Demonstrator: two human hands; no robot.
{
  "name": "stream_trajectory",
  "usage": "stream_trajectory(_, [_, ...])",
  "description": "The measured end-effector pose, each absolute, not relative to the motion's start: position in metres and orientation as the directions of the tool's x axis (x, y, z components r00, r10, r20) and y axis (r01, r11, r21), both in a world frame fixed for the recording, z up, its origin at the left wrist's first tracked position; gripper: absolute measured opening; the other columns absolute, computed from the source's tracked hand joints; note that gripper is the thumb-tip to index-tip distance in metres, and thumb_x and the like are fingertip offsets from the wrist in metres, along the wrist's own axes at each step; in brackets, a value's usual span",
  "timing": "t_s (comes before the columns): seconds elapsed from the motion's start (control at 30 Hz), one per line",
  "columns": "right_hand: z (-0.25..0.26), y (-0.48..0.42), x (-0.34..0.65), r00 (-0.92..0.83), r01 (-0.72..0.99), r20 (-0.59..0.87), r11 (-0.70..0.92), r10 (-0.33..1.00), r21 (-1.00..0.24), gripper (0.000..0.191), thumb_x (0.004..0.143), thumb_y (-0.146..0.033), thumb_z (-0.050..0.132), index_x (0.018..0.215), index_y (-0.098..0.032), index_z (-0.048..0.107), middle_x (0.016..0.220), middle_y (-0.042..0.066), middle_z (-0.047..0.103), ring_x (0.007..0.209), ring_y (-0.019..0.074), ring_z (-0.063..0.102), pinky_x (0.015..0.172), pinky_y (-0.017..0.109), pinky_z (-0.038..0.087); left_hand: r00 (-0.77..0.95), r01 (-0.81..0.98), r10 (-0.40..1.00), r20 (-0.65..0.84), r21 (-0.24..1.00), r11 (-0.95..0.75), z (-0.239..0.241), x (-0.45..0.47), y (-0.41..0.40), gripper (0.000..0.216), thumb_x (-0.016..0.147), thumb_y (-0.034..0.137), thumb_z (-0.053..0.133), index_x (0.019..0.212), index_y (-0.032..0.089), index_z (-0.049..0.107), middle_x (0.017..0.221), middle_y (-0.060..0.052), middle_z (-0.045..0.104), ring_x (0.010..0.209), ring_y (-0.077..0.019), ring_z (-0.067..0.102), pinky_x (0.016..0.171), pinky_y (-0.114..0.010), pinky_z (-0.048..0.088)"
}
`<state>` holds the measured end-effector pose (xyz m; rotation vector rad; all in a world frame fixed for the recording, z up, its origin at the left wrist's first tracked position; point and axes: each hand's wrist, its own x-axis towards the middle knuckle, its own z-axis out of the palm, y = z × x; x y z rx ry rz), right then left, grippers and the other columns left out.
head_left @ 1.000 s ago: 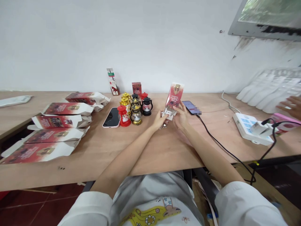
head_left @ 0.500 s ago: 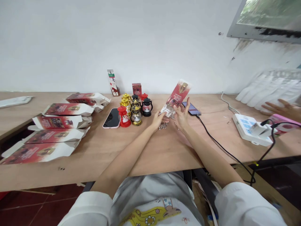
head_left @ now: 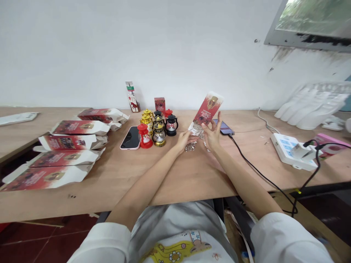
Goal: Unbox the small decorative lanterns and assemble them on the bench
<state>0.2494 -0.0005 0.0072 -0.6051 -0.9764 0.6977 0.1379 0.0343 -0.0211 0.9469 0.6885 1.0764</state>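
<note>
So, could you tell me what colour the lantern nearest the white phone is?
The lantern is red; head view shows it.

Bright, even daylight — soft shadows, no glare — with wide-angle bending at the edges and mild softness.

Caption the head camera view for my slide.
Right hand holds a tilted red carton, left hand at its flap, beside toy lanterns.

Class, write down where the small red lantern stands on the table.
In the head view the red lantern stands left of centre on the table, between the pink-cased phone and a gold lantern.
</note>
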Motion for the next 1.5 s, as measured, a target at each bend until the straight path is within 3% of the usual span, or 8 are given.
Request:
stream_trajectory(0.33, [0.009, -0.003, 0.252, 0.392, -0.218, 0.527, 0.633, 0.754, -0.743, 0.092, 0.065, -0.035, 0.077, 0.140, -0.046, 0.025, 0.135, 0.002, 0.047, 0.112, 0.0183, 0.058, 0.096, 0.039, 0.049, 0.335, -0.411, 0.942, -0.008, 0.899, 0.154, -0.020, 0.139, 0.032, 0.015, 0.087, 0.015, 0.053, 0.076, 0.010, 0.061, 0.072, -0.009, 0.072, 0.077, -0.0177, 0.072, 0.086, -0.033, 0.054])
stream_trajectory(0.77, [0.007, 0.006, 0.263, 0.447, -0.111, 0.574, 0.679, 0.686, -0.726, 0.090, 0.065, -0.037, 0.077, 0.140, -0.045, 0.028, 0.131, 0.003, 0.048, 0.110, 0.0189, 0.059, 0.094, 0.039, 0.050, 0.292, -0.367, 0.956, -0.031, 0.919, 0.142, -0.024, 0.142, 0.037, 0.018, 0.086, 0.018, 0.059, 0.070, 0.010, 0.058, 0.059, -0.003, 0.065, 0.051, -0.0089, 0.061, 0.066, -0.024, 0.052])
stream_trajectory(0.97, [0.008, 0.010, 0.270, 0.479, -0.106, 0.586, 0.706, 0.654, -0.701, 0.086, 0.067, -0.034, 0.076, 0.139, -0.043, 0.029, 0.130, 0.002, 0.049, 0.112, 0.0179, 0.058, 0.099, 0.041, 0.047, 0.228, -0.368, 0.974, 0.001, 0.926, 0.085, -0.023, 0.144, 0.036, 0.019, 0.087, 0.018, 0.054, 0.069, 0.012, 0.054, 0.058, 0.000, 0.062, 0.052, -0.0093, 0.062, 0.062, -0.023, 0.051])
stream_trajectory(1.17, [0.009, 0.014, 0.274, 0.529, -0.146, 0.567, 0.726, 0.631, -0.672, 0.086, 0.066, -0.032, 0.076, 0.137, -0.042, 0.029, 0.128, 0.002, 0.050, 0.111, 0.0161, 0.059, 0.102, 0.040, 0.045, 0.154, -0.346, 0.986, 0.066, 0.938, -0.009, -0.001, 0.142, 0.033, 0.019, 0.081, 0.025, 0.063, 0.068, 0.013, 0.055, 0.058, 0.000, 0.063, 0.055, -0.0109, 0.063, 0.066, -0.026, 0.052])
stream_trajectory(1.27, [0.011, 0.015, 0.277, 0.589, -0.212, 0.487, 0.705, 0.645, -0.677, 0.080, 0.068, -0.034, 0.074, 0.135, -0.041, 0.030, 0.126, 0.002, 0.050, 0.108, 0.0161, 0.060, 0.097, 0.038, 0.049, 0.110, -0.195, 0.985, 0.132, 0.975, -0.109, 0.017, 0.134, 0.030, 0.019, 0.078, 0.025, 0.065, 0.065, 0.013, 0.057, 0.057, -0.002, 0.063, 0.052, -0.0119, 0.061, 0.065, -0.027, 0.051])
stream_trajectory(1.33, [0.012, 0.015, 0.279, 0.644, -0.255, 0.409, 0.686, 0.646, -0.682, 0.075, 0.069, -0.037, 0.072, 0.133, -0.039, 0.033, 0.127, 0.003, 0.049, 0.107, 0.0169, 0.061, 0.093, 0.038, 0.052, 0.039, 0.057, 0.964, 0.262, 0.963, -0.264, 0.032, 0.126, 0.026, 0.018, 0.076, 0.027, 0.066, 0.065, 0.014, 0.059, 0.058, -0.003, 0.064, 0.056, -0.0142, 0.062, 0.066, -0.028, 0.050])
stream_trajectory(1.43, [0.016, 0.014, 0.283, 0.732, -0.292, 0.305, 0.684, 0.610, -0.669, 0.069, 0.070, -0.039, 0.070, 0.129, -0.034, 0.035, 0.129, 0.004, 0.048, 0.106, 0.0171, 0.062, 0.090, 0.037, 0.054, 0.070, 0.454, 0.851, 0.520, 0.743, -0.491, 0.059, 0.112, 0.015, 0.016, 0.073, 0.029, 0.066, 0.073, 0.013, 0.062, 0.069, -0.006, 0.068, 0.068, -0.0169, 0.064, 0.070, -0.028, 0.048])
stream_trajectory(1.5, [0.018, 0.013, 0.285, 0.771, -0.309, 0.252, 0.689, 0.585, -0.656, 0.066, 0.071, -0.040, 0.069, 0.127, -0.032, 0.036, 0.129, 0.004, 0.050, 0.104, 0.0163, 0.063, 0.089, 0.036, 0.054, 0.256, 0.620, 0.774, 0.579, 0.516, -0.591, 0.079, 0.103, 0.004, 0.017, 0.074, 0.028, 0.064, 0.080, 0.012, 0.064, 0.073, -0.007, 0.069, 0.072, -0.0186, 0.064, 0.071, -0.029, 0.046])
